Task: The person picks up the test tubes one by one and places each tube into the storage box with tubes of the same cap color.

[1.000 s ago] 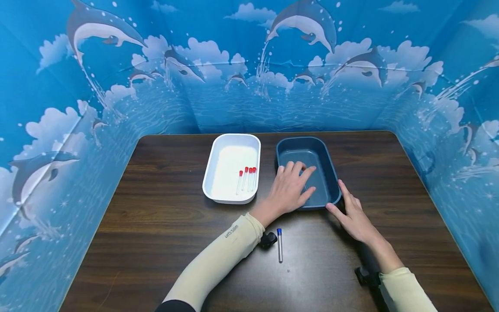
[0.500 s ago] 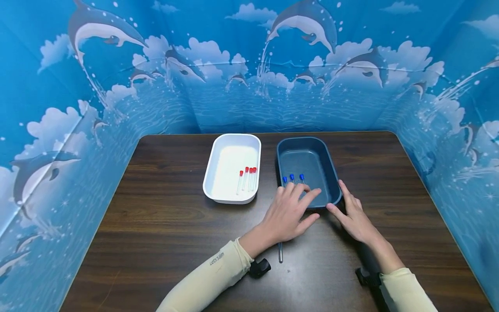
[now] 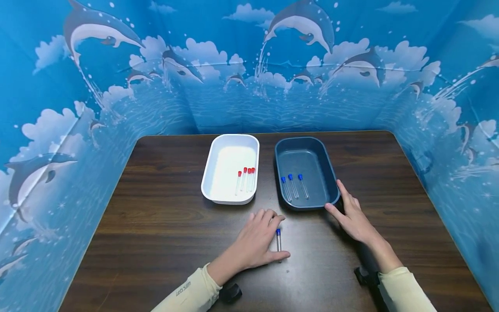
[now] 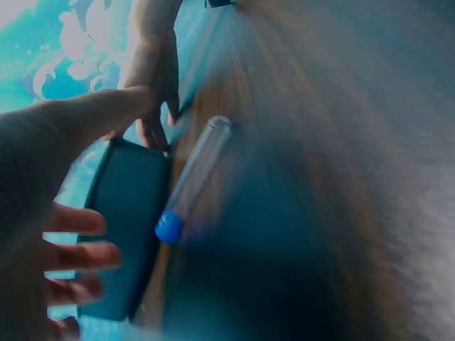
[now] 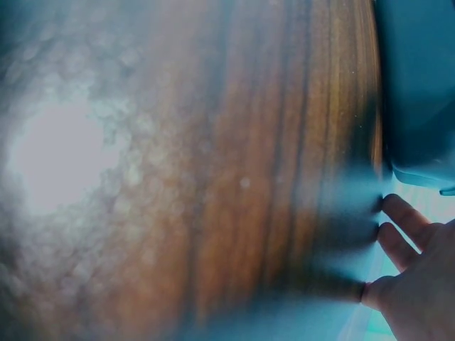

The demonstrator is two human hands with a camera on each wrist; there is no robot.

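A clear test tube with a blue cap (image 3: 278, 236) lies on the table in front of the two trays. Beside it, my left hand (image 3: 251, 242) spreads thumb and fingers around the tube without gripping it; the thumb overlaps its lower end. In the left wrist view the test tube (image 4: 197, 170) shows in full past the spread fingers. My right hand (image 3: 354, 216) rests at the near right corner of the dark blue tray (image 3: 319, 173), fingers along its side and thumb at the rim. Several blue-capped test tubes (image 3: 293, 186) lie inside that tray.
Left of the dark blue tray stands a white tray (image 3: 218, 164) holding several red-capped test tubes (image 3: 245, 178). Both trays sit toward the back of the dark wooden table (image 3: 167, 216). A dolphin-printed curtain (image 3: 218, 99) surrounds the back and sides.
My left hand has left the dark blue tray, moving down and left to the lone test tube and uncovering the blue-capped tubes in the tray. My right hand has stayed at the tray corner.
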